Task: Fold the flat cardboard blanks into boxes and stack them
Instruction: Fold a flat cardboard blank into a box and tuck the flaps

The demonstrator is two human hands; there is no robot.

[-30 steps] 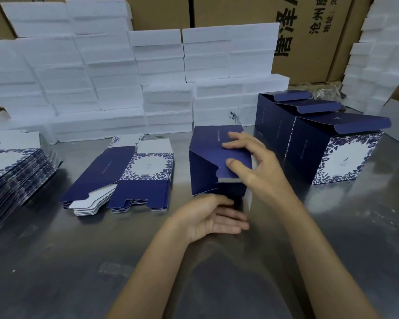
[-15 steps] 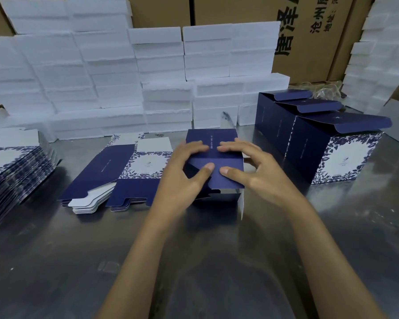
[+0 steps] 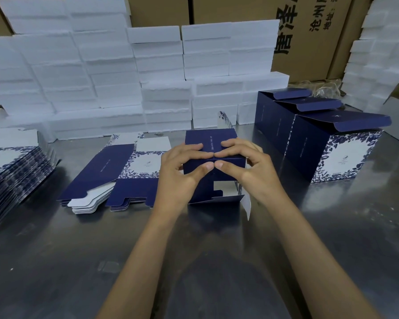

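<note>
Centre of the grey reflective metal tabletop [image 3: 55, 261]: one partly folded navy-blue cardboard box [image 3: 211, 139] with white floral print, lying on its side. Near end unclosed; a navy bottom flap [image 3: 217, 199] sits loose on the tabletop and a white-backed side flap [image 3: 246, 204] sticks out toward the camera at the box's right.

Left hand [image 3: 182, 173]: fingers curled over the box's top face, thumb on the near face; grip clamped on the box. Right hand [image 3: 244, 166]: mirrored, fingers on top, thumb on the near face; grip likewise clamped on the box. Fingertips of the two hands meet at the middle of the near top edge; thumbs touch tip to tip just below.

Just left of the box, partly behind the left hand: a low pile of flat navy-and-white cardboard blanks [image 3: 115, 176]. At the left frame edge: a taller stack of flat printed blanks [image 3: 14, 171], fanned slightly.

Right of the box, apart from it: a row of three upright navy boxes with floral white panels [image 3: 327, 148], top lids raised.

Along the back: a wall of stacked white foam blocks [image 3: 101, 77]; behind it, brown corrugated cartons [image 3: 309, 31] with black printed characters. More white foam at far right.
</note>
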